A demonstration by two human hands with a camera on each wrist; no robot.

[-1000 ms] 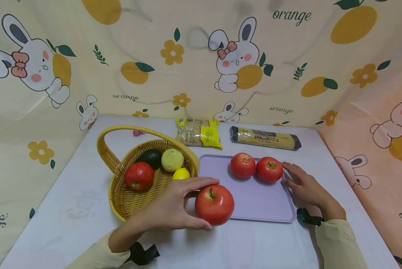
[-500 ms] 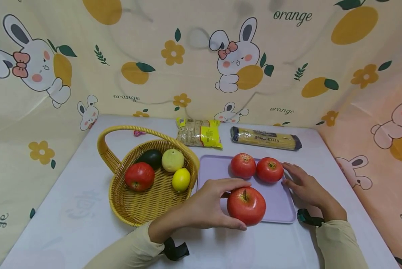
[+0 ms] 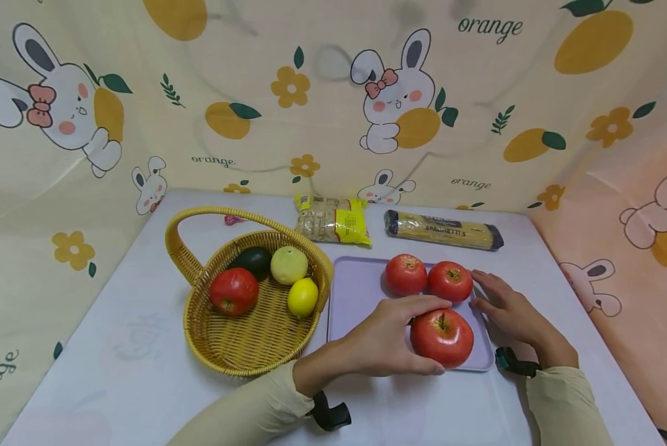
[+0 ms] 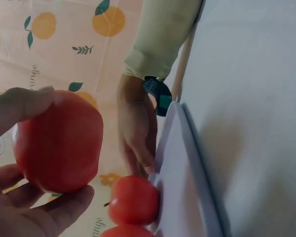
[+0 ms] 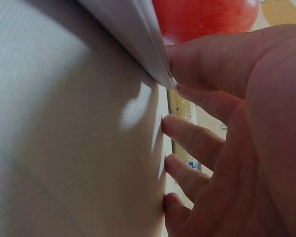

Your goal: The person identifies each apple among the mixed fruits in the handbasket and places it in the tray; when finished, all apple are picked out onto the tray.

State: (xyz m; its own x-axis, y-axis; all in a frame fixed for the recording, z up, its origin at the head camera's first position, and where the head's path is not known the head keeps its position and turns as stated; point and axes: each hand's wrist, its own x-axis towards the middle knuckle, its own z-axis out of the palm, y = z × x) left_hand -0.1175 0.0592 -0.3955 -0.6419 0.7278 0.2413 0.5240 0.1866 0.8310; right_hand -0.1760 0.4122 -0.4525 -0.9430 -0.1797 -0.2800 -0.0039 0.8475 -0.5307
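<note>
My left hand grips a red apple with the thumb on one side and fingers on the other. In the left wrist view this apple is held off the lilac tray, above its front right part. Two more red apples, one at the tray's middle and one at its right, sit side by side toward the back. My right hand rests at the tray's right edge. In the right wrist view its thumb touches the tray rim, while other fingertips meet the table.
Left of the tray stands a yellow wicker basket with a tall handle. Inside are a red apple, a dark green fruit, a pale green round fruit and a lemon. Behind lie a yellow-clear food bag and a spaghetti packet.
My left hand has carried the apple rightward from beside the basket to over the tray's right part. My right hand has stayed at the tray edge.
</note>
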